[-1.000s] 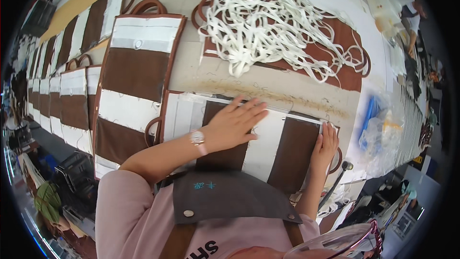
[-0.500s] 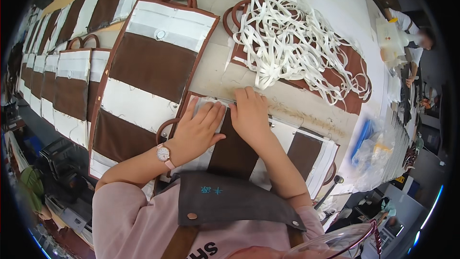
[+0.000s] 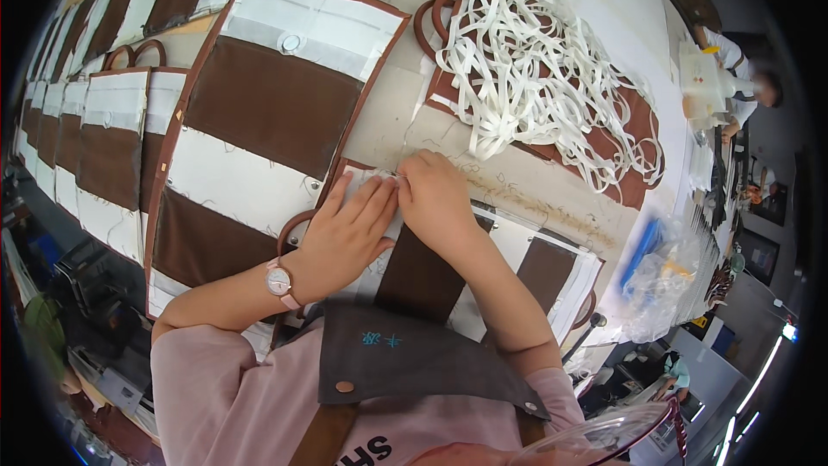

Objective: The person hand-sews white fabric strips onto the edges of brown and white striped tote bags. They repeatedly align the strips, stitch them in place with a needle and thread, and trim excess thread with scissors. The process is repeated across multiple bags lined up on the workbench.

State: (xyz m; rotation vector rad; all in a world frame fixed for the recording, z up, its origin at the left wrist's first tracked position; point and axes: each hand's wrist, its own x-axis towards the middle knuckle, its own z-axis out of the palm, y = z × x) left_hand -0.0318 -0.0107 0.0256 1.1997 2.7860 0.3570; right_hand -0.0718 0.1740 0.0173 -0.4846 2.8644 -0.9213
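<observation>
A flat brown-and-white striped bag piece (image 3: 420,276) with brown edging lies crosswise in front of me, partly covered by my arms. My left hand (image 3: 349,223) rests on its left end, fingers stretched out and pressing the pale band. Close beside those fingertips, my right hand (image 3: 434,200) has its fingers bent together at the far edge of the piece, pinching there. The fingertips hide exactly what part they hold. A brown handle (image 3: 291,229) loops out by my left wrist.
A larger striped bag piece (image 3: 272,108) with a round snap lies to the left. More striped bag pieces (image 3: 112,142) stand in rows at far left. A tangled heap of white tape (image 3: 535,60) covers another brown piece. Clear plastic and a blue item (image 3: 642,252) lie at right.
My right hand has shifted slightly left, right up to my left fingertips, and its fingers have drawn together at the edge. My left hand stays flat on the piece.
</observation>
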